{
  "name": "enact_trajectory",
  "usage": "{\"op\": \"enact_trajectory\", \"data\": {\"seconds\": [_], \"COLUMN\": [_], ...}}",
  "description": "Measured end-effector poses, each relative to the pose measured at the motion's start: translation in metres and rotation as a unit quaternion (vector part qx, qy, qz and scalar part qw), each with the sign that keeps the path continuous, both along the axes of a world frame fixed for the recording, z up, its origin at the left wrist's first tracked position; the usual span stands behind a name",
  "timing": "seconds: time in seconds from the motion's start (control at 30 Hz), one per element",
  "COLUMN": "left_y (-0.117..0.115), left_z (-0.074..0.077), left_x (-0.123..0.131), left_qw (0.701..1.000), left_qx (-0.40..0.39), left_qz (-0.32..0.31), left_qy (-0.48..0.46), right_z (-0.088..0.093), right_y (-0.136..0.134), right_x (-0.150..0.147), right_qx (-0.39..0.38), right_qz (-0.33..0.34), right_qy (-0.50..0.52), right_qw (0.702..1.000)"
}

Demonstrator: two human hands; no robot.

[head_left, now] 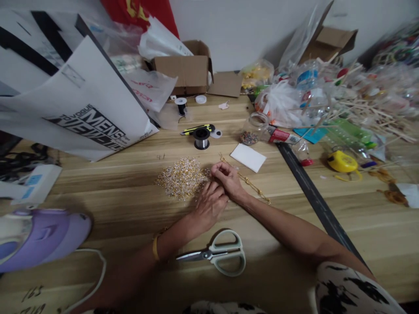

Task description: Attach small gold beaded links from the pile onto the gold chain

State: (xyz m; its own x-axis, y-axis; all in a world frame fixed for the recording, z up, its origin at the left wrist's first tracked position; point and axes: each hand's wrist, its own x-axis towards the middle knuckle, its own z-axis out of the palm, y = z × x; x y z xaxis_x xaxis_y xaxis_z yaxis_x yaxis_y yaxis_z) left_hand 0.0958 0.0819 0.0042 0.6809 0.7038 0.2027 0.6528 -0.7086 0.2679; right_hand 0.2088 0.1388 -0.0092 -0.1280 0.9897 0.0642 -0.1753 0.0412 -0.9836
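Note:
My left hand [210, 204] rests at the right side of a heap of clear and gold beads [181, 178], its fingers curled in. Touching it from the right is my right hand [228, 179], with thumb and forefinger pinched together. Whatever is between the fingers of either hand is too small or hidden to name. A gold chain [251, 186] lies on the table just right of my right hand, partly covered by it. Scissors [225, 253] with pale handles lie nearer to me, below my hands.
Beyond the beads stand a spool of wire [201, 138] and a yellow-black cutter [193, 130]. A white card [248, 157] lies near a jar of small beads [253, 128]. Bags, bottles and a tape measure [342, 161] crowd the right; a paper bag [81, 96] stands left.

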Motion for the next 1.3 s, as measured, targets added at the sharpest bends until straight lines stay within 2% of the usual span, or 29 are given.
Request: {"op": "enact_trajectory", "data": {"seconds": [0.3, 0.43, 0.53, 0.6, 0.67, 0.7, 0.77, 0.83, 0.9, 0.97, 1.03, 1.1, 1.17, 1.3], "left_y": [0.0, -0.002, -0.001, 0.002, 0.006, 0.008, 0.011, 0.011, 0.009, 0.005, 0.003, 0.001, 0.001, 0.002], "left_z": [-0.004, 0.0, 0.007, 0.014, 0.018, 0.019, 0.017, 0.013, 0.009, 0.006, 0.005, 0.005, 0.004, 0.0], "left_x": [0.003, 0.004, 0.001, -0.005, -0.015, -0.021, -0.034, -0.044, -0.051, -0.054, -0.056, -0.057, -0.057, -0.057], "left_qw": [1.0, 0.999, 0.995, 0.977, 0.921, 0.87, 0.747, 0.632, 0.545, 0.475, 0.422, 0.39, 0.376, 0.367], "left_qx": [-0.006, -0.026, -0.067, -0.121, -0.202, -0.258, -0.352, -0.42, -0.477, -0.524, -0.558, -0.579, -0.592, -0.605], "left_qz": [-0.016, -0.02, -0.002, 0.049, 0.136, 0.189, 0.266, 0.284, 0.275, 0.266, 0.261, 0.254, 0.244, 0.233], "left_qy": [-0.008, -0.024, -0.079, -0.171, -0.303, -0.374, -0.497, -0.586, -0.633, -0.656, -0.665, -0.669, -0.67, -0.666], "right_z": [0.003, 0.003, 0.003, 0.004, 0.004, 0.005, 0.008, 0.012, 0.015, 0.018, 0.019, 0.019, 0.018, 0.016], "right_y": [0.0, -0.001, -0.002, -0.004, -0.006, -0.008, -0.013, -0.019, -0.025, -0.03, -0.034, -0.036, -0.036, -0.037], "right_x": [0.0, 0.0, 0.0, -0.001, -0.002, -0.003, -0.005, -0.006, -0.008, -0.009, -0.01, -0.01, -0.01, -0.011], "right_qx": [0.002, -0.001, 0.009, 0.02, 0.038, 0.053, 0.09, 0.137, 0.188, 0.234, 0.269, 0.295, 0.314, 0.343], "right_qz": [0.005, 0.002, -0.004, -0.005, -0.009, -0.012, -0.011, -0.004, 0.014, 0.027, 0.032, 0.034, 0.039, 0.053], "right_qy": [-0.01, -0.011, -0.018, -0.024, -0.037, -0.048, -0.069, -0.105, -0.145, -0.183, -0.213, -0.23, -0.239, -0.248], "right_qw": [1.0, 1.0, 1.0, 1.0, 0.999, 0.997, 0.993, 0.985, 0.971, 0.955, 0.939, 0.927, 0.918, 0.905]}}
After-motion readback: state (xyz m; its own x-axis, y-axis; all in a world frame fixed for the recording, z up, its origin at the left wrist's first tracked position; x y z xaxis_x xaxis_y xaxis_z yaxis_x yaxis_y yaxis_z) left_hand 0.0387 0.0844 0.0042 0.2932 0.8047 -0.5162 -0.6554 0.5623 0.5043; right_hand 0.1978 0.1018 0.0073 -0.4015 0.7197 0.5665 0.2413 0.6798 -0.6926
